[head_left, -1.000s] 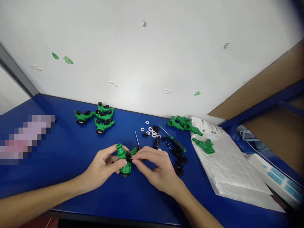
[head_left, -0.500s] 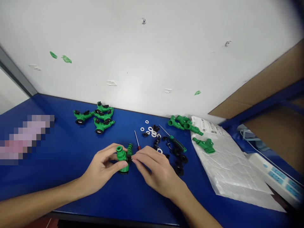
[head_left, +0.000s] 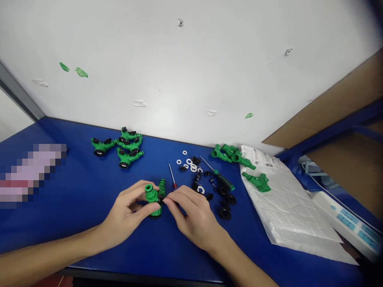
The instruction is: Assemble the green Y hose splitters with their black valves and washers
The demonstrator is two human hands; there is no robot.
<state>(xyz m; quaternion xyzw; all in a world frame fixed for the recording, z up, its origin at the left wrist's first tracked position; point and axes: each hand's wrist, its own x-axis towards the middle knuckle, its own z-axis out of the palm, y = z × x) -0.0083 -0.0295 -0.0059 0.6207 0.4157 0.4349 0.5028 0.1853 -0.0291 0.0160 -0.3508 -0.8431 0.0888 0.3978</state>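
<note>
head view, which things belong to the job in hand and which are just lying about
Likely in the job:
green plastic Y-connector in the left hand, right hand at its black fitting
black-knobbed green connectors
bare green connectors
flat white rings
small black parts
red-handled screwdriver
green-handled screwdriver

Likely just lying about:
white padded envelope, under one bare connector
white power strip with blue sockets

**Left hand and right hand nearly meet around seven o'clock**

Left forearm slants in from eight, fingers curled, left thumb toward two. Right forearm slants in from five, right thumb and fingertips pinched, aimed at ten.
</note>
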